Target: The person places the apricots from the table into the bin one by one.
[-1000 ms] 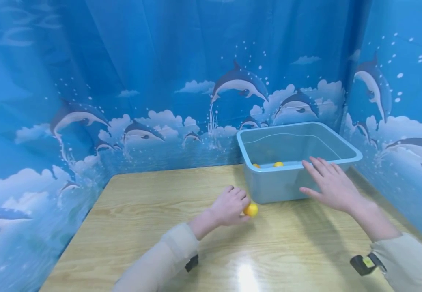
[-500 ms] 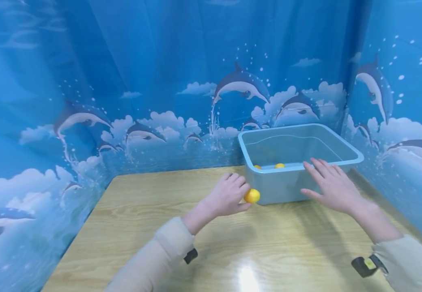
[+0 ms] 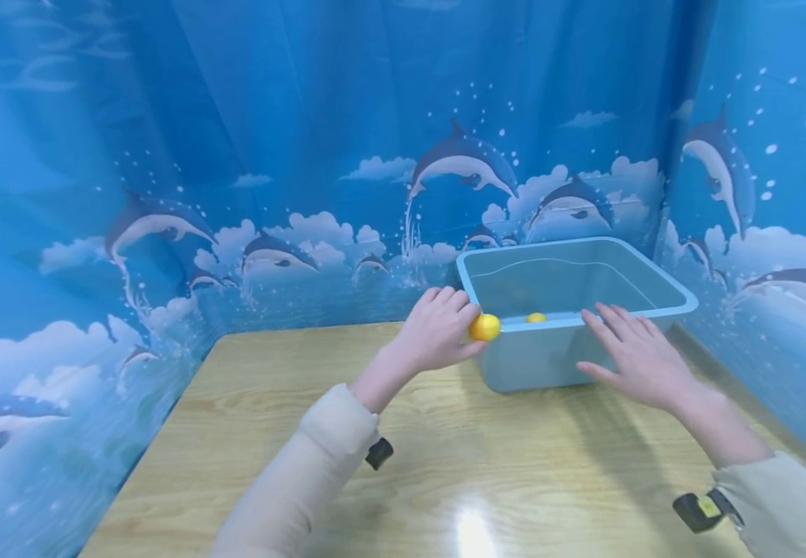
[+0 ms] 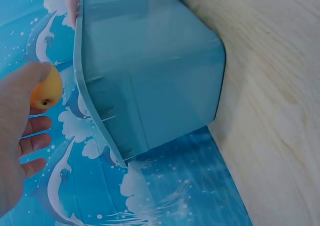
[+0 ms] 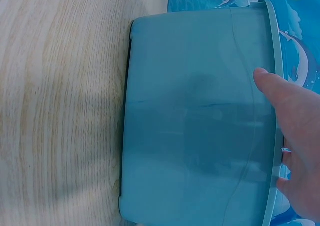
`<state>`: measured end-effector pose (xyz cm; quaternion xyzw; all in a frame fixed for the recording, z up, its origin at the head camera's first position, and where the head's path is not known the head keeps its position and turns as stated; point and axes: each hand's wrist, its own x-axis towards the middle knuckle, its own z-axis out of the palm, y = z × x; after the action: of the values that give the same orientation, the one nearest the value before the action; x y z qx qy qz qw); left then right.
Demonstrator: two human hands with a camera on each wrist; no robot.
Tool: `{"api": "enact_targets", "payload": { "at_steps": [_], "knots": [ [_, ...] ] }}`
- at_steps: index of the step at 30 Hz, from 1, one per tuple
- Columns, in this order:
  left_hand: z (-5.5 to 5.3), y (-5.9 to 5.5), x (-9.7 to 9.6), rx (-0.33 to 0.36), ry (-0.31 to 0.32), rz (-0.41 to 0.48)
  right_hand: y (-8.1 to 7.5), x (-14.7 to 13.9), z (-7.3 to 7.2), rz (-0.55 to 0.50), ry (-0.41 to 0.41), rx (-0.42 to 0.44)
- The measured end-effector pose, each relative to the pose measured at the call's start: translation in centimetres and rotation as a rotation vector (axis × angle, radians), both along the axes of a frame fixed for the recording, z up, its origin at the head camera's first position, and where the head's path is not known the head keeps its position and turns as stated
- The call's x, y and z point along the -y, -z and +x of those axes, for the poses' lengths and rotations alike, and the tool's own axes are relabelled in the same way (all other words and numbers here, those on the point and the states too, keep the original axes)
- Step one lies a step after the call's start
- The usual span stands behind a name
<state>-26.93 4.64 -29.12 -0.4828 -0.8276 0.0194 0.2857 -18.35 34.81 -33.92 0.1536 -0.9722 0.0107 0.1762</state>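
Note:
My left hand [image 3: 442,328] pinches a small, round yellow-orange fruit [image 3: 484,327] between thumb and fingers, in front of the near left corner of a light-blue plastic bin [image 3: 542,358]. In the left wrist view, the fruit [image 4: 47,89] has a dark dimple at one end and is held beside the bin's rim [image 4: 82,80]. My right hand [image 3: 636,353] has its fingers spread and straight at the bin's near rim. Its thumb [image 5: 267,80] lies along the outer wall in the right wrist view. Inside the bin another yellow fruit [image 3: 535,318] shows.
The bin stands at the back right of a wooden table [image 3: 291,395]. Behind and beside the table hangs a blue curtain [image 3: 319,155] printed with dolphins. Dark wrist cameras sit at both cuffs, the right one [image 3: 699,511] plainly visible.
My left hand has lifted the fruit from near the tabletop up to the height of the bin's rim. One fruit in the bin is now hidden behind it. My right hand stays nearly still.

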Motion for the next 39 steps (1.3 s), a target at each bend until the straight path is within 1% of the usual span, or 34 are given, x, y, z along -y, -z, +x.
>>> {"api": "enact_targets", "payload": {
  "at_steps": [3,6,12,15,20,24,28,31,34,39],
  "knots": [
    [-0.4,-0.5,-0.6,0.020,-0.033,-0.006,0.1,-0.1,0.0,0.000,0.001,-0.002],
    [-0.8,-0.8,-1.2,0.043,-0.061,-0.017,0.1,-0.1,0.2,-0.002,0.003,0.002],
    [-1.6,-0.8,-2.6,0.099,-0.118,-0.046,0.3,-0.1,0.3,0.002,0.004,-0.004],
    [-1.9,-0.8,-3.3,0.113,-0.147,-0.072,0.3,-0.1,0.3,0.004,0.002,-0.014],
    [-2.3,-0.7,-4.4,0.127,-0.165,-0.097,0.3,-0.1,0.2,0.005,-0.001,-0.017],
    [-2.5,-0.7,-5.1,0.144,-0.176,-0.092,0.3,-0.1,0.1,0.004,-0.004,-0.016],
    [-2.7,-0.8,-5.8,0.158,-0.204,-0.106,0.2,0.0,0.0,0.005,-0.007,-0.027],
    [-2.7,-0.8,-6.2,0.157,-0.230,-0.139,0.2,0.0,0.0,0.001,-0.007,-0.027],
    [-2.8,-0.8,-6.6,0.147,-0.244,-0.161,0.1,0.1,0.0,-0.002,-0.003,-0.016],
    [-2.8,-0.7,-7.0,0.133,-0.232,-0.149,0.1,0.1,-0.1,0.006,0.002,-0.009]
  ]
}}
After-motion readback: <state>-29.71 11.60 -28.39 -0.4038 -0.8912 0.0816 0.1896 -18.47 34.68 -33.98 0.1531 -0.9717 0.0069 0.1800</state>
